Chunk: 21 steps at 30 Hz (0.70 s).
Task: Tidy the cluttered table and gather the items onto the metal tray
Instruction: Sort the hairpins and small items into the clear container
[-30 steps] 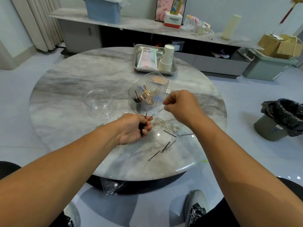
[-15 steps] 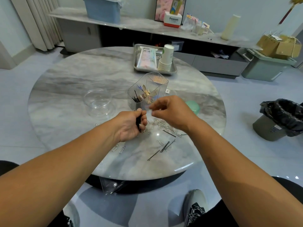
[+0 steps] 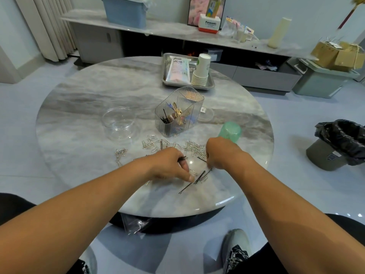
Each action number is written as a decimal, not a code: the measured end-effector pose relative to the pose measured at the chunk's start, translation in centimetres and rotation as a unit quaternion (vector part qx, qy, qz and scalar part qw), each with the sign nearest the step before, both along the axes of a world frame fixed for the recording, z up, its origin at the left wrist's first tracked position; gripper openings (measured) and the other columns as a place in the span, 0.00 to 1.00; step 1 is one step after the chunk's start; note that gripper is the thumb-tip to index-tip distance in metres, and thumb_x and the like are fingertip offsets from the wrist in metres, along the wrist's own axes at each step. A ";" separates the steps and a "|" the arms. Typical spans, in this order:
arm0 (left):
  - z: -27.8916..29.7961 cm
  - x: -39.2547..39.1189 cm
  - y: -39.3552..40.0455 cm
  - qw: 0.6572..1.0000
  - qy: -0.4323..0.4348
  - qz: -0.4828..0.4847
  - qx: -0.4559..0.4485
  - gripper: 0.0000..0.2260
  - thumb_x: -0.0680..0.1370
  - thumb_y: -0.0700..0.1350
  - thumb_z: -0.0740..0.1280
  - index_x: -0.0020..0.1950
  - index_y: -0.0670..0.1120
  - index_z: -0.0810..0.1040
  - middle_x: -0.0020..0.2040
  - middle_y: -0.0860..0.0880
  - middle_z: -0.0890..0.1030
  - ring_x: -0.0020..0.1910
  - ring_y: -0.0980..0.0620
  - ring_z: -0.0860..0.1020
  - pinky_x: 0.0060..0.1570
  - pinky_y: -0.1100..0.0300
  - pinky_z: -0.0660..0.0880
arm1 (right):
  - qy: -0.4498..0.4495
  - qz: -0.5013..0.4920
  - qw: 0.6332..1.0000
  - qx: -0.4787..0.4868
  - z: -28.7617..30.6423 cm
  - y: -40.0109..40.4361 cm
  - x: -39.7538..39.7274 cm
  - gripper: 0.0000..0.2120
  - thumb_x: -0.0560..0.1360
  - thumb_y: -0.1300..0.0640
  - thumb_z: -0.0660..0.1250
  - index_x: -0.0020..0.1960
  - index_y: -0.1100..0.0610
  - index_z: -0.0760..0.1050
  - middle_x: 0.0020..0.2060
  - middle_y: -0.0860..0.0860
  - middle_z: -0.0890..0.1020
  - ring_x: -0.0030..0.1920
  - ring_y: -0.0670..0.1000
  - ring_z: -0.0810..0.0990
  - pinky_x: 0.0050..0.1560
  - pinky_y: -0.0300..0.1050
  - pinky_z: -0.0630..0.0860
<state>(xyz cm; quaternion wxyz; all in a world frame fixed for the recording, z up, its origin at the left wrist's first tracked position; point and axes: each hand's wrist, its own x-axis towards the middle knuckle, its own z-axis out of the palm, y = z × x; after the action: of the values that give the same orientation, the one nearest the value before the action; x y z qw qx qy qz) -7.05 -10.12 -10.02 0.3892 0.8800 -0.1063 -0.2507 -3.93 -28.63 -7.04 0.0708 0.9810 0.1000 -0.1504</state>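
Past the hands, the box (image 3: 178, 117) holds pins and clips. Left hand (image 3: 169, 165) grips black pins (image 3: 182, 158); right hand (image 3: 221, 153) is curled, its fingers hidden.

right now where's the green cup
In the head view the green cup lies on the table's right side, just beyond the right hand and right of the clear organizer.
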 end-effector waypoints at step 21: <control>-0.6 -0.3 -0.2 0.954 -0.147 -0.108 0.237 0.07 0.79 0.43 0.61 0.45 0.41 0.74 0.39 0.47 0.73 0.33 0.50 0.68 0.31 0.57 0.64 | 0.016 -0.060 0.998 -0.001 0.7 -6.0 -0.4 0.09 0.70 0.63 0.66 0.33 0.57 0.72 0.32 0.53 0.76 0.38 0.59 0.78 0.32 0.42 0.70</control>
<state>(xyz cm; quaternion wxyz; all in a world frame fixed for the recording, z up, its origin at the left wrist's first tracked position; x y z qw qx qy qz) -7.38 -10.27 -10.66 0.1205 0.9571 -0.1945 -0.1775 -4.28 -34.61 -6.31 0.0613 0.9826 0.0418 -0.1705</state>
